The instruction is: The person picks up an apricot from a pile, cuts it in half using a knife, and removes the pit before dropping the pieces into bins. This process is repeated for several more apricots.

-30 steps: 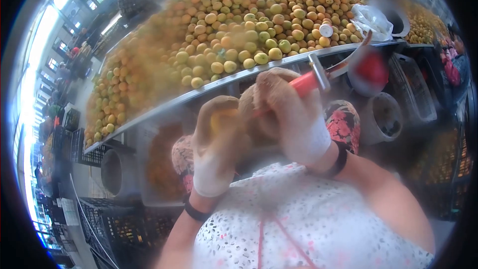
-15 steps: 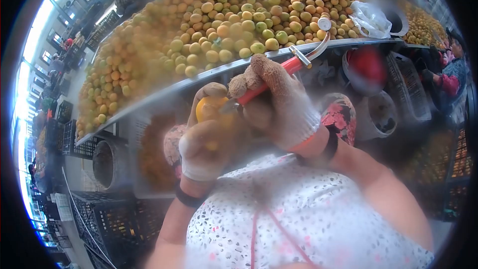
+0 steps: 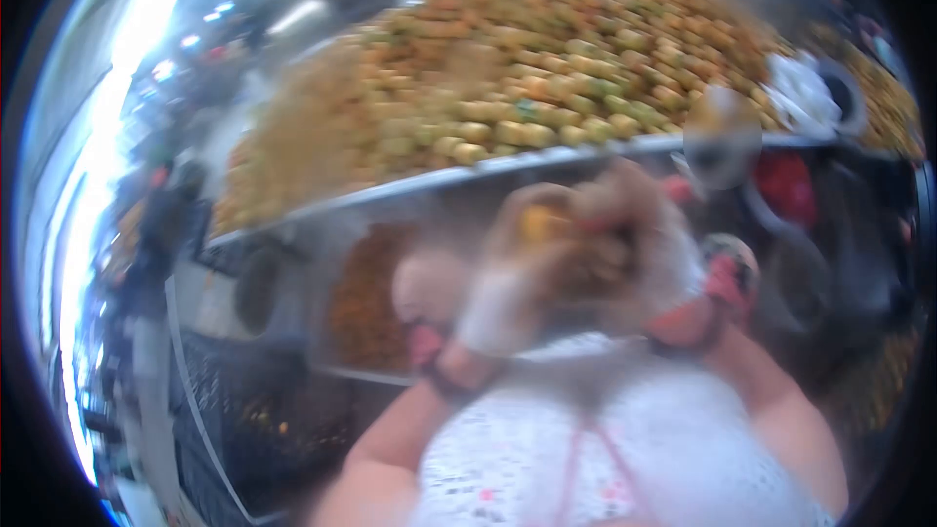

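Observation:
Motion blurs the whole view. In my left hand [image 3: 512,278], gloved with the fingers curled, is a round orange-yellow fruit [image 3: 545,224]. My right hand [image 3: 649,244], also gloved, is closed around a red-handled cutting tool [image 3: 675,188], its red end smeared beside the knuckles. Both hands are close together over my lap, below the table edge. Whether the tool's blade touches the fruit cannot be made out.
A long table with a metal rim [image 3: 390,181] bears a big heap of orange and greenish fruit [image 3: 547,98]. A white plastic bag [image 3: 802,93] lies at its right. Beneath stand a tub of orange pieces [image 3: 369,307], a red container [image 3: 784,185] and dark crates [image 3: 254,400].
My view has swung, so the table, heap and hands appear farther right, with the table's left part lower. Everything is more blurred. Both hands remain together with the fruit and the tool.

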